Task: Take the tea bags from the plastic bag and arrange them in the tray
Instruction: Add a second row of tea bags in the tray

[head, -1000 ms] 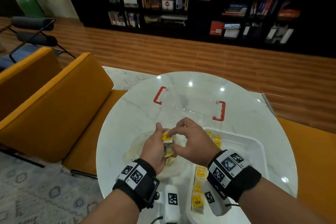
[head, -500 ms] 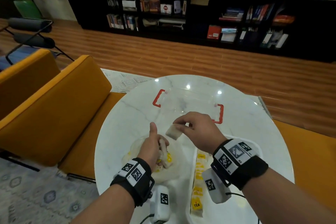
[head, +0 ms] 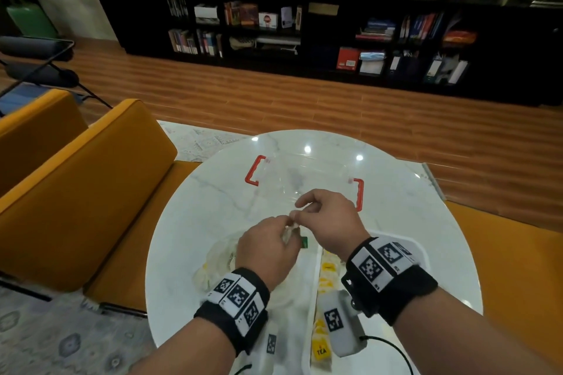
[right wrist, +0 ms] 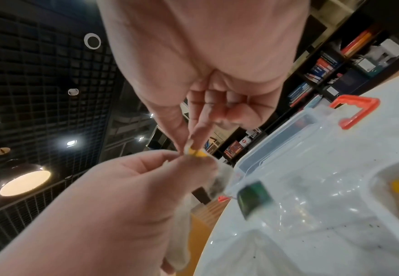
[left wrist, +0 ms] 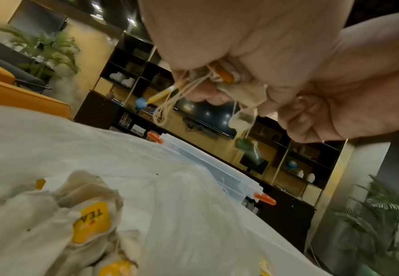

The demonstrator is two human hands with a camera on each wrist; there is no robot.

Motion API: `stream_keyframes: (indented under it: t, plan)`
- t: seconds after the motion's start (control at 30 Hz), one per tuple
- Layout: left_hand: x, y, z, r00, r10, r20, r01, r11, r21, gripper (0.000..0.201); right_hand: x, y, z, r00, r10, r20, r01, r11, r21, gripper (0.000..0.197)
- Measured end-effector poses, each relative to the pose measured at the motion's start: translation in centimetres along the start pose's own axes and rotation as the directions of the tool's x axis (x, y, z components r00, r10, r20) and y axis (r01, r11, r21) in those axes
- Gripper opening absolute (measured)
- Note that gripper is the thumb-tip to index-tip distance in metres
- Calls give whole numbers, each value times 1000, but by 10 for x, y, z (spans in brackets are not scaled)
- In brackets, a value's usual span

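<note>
Above the middle of the table my left hand [head: 285, 224] grips a small bunch of tea bags [left wrist: 241, 89] with tangled strings. One small bag and a green tag [left wrist: 245, 147] dangle below the bunch. My right hand [head: 300, 213] meets the left, and its thumb and forefinger pinch a yellow tag [right wrist: 197, 152] at the top of the bunch. The plastic bag [head: 213, 265] lies crumpled on the table under my left wrist, with yellow-tagged tea bags [left wrist: 92, 218] inside. The white tray [head: 422, 253] sits under my right wrist, with a row of tea bags [head: 327, 277] along its left side.
A clear plastic box with red handles [head: 253, 173] stands just beyond my hands on the round marble table [head: 213, 192]. Orange chairs [head: 76, 176] flank the table on the left and right. Dark bookshelves [head: 335, 49] line the far wall.
Half a second ago my right hand held a tea bag apart from the left hand. Now both hands have come together higher above the table, and the right pinches a tag at the left's bunch.
</note>
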State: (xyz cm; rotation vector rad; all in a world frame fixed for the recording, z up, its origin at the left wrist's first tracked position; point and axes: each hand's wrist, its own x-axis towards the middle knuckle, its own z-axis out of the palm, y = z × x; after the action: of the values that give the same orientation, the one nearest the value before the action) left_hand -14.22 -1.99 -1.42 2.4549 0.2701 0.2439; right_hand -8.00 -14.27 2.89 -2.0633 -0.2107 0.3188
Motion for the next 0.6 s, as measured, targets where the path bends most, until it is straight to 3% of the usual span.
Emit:
stream_keyframes:
  t: [0.07, 0.13, 0.2, 0.3, 0.4, 0.6]
  plan:
    - [4, -4, -3, 999, -33, 41, 40, 977, -210, 15, -1, 5, -7, 999, 6, -31, -4, 997, 72, 20]
    - [9, -6, -8, 987, -45, 156, 104, 916, -387, 15, -2, 15, -15, 998, 7, -55, 0, 991, 136, 26]
    - [13, -5, -13, 974, -27, 226, 132, 876, -464, 19, -4, 24, -18, 1000, -8, 28, 3, 987, 160, 30]
    - [16, -2, -17, 966, 4, 259, 132, 852, -507, 28, -4, 35, -15, 988, -57, 145, 41, 993, 113, 12]
    - [17, 2, -18, 957, 25, 289, 132, 850, -510, 35, -3, 41, -15, 989, -81, 123, 71, 994, 82, 12]
    - [19, 1, -10, 954, 10, 301, 129, 889, -439, 11, -2, 54, -23, 989, -117, 85, 97, 972, 216, 12]
